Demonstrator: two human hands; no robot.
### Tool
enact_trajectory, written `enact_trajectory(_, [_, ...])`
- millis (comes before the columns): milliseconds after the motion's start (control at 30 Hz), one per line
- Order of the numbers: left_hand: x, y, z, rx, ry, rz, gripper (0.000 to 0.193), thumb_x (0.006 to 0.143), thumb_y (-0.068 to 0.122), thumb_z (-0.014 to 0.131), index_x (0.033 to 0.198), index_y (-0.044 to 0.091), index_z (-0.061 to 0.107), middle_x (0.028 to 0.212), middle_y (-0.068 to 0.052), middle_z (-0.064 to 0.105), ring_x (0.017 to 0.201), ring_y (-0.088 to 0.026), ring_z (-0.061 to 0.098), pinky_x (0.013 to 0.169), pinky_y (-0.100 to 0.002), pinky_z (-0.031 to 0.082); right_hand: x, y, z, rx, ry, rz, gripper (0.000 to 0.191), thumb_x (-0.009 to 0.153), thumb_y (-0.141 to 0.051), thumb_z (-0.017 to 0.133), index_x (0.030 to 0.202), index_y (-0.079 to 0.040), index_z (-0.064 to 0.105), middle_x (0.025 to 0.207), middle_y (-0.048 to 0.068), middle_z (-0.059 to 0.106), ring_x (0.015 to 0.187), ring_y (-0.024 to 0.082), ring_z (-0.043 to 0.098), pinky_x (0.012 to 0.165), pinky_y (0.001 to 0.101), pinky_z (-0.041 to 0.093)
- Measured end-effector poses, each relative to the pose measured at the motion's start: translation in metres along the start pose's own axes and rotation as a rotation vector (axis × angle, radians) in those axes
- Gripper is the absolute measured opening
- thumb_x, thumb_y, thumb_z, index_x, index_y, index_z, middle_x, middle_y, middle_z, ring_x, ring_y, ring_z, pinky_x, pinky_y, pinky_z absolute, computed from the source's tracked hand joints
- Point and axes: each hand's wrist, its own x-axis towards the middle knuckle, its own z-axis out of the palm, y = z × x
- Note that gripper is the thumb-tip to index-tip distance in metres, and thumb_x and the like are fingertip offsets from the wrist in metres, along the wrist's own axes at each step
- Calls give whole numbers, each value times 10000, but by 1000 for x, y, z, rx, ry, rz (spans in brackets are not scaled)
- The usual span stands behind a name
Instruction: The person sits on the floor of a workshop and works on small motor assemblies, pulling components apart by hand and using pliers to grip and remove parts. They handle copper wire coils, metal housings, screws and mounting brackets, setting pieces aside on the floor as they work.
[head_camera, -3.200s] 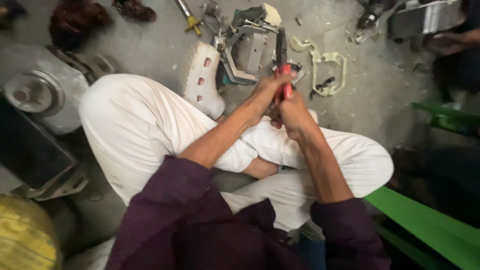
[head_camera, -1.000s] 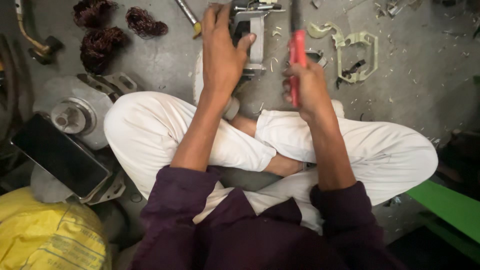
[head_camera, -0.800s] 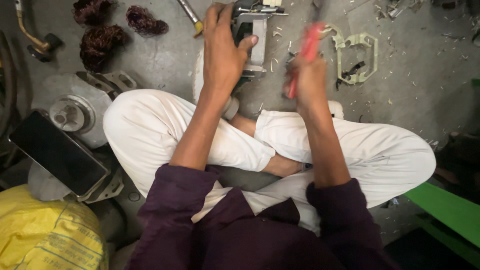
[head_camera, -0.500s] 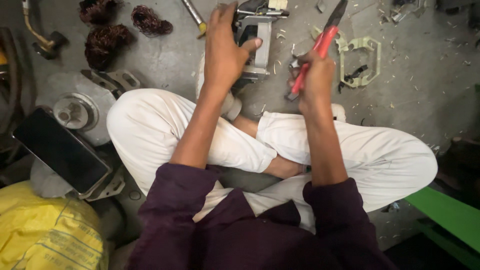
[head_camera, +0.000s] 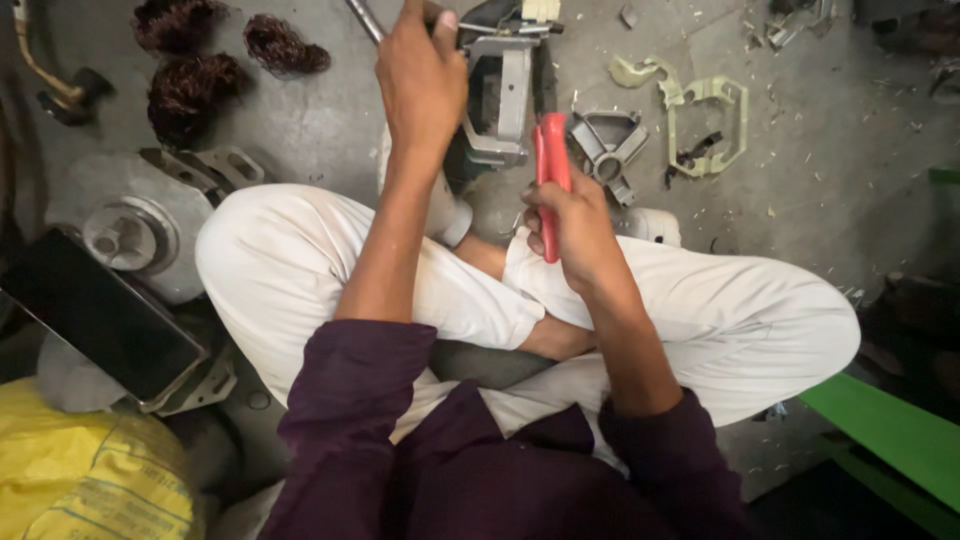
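I sit cross-legged on a grey floor in white trousers. My left hand grips the top of a grey metal motor frame standing just beyond my knees. My right hand holds red-handled pliers upright, their jaws close to the right side of the frame. The frame's near side is partly hidden behind my left hand and arm.
Coils of copper wire lie at the far left. A round grey motor housing and a dark phone sit at left, above a yellow sack. Pale green plastic pieces and a grey bracket lie right of the frame. A green bench is at lower right.
My right hand swung the pliers from tilted outward back to upright and drew them nearer the motor frame. My left hand stayed on the frame's top.
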Motion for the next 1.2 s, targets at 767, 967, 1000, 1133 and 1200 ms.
enact_trajectory(767, [-3, 9, 0, 56, -19, 8, 143, 1015, 120, 605, 1045, -11, 653, 906, -255, 722, 885, -477, 678, 747, -560, 491, 0, -5, -11, 36, 68, -99, 105, 875, -79, 566, 956, -15, 547, 729, 66, 569, 546, 153, 549, 413, 296, 431])
enact_trajectory(967, [0, 8, 0, 54, -2, -56, 164, 967, 130, 642, 1038, -11, 688, 893, -248, 738, 878, -469, 690, 746, -534, 523, 1, -2, -13, -25, -18, 10, 100, 860, -65, 588, 940, -7, 570, 715, 57, 547, 558, 146, 544, 420, 296, 424])
enact_trajectory(1000, [1, 8, 0, 38, 0, -31, 162, 973, 137, 651, 1022, -11, 697, 902, -247, 740, 881, -469, 691, 751, -530, 524, 2, -2, -15, -33, 33, -24, 100, 869, -72, 583, 939, -2, 575, 721, 64, 565, 561, 154, 562, 433, 298, 448])
enact_trajectory(1133, [0, 9, -4, -53, 7, 34, 164, 984, 136, 660, 999, -20, 709, 926, -239, 742, 886, -463, 692, 772, -510, 526, 6, -1, -27, 60, 29, -39, 147, 875, -65, 582, 1001, -23, 519, 765, 61, 561, 599, 145, 563, 437, 306, 457])
enact_trajectory(1200, [-1, 10, -4, -64, 64, 67, 172, 976, 137, 679, 969, -34, 695, 912, -236, 727, 870, -457, 681, 775, -503, 518, 8, 2, -31, 45, -3, -52, 185, 862, -64, 576, 1039, -31, 534, 786, 60, 580, 587, 151, 562, 445, 296, 461])
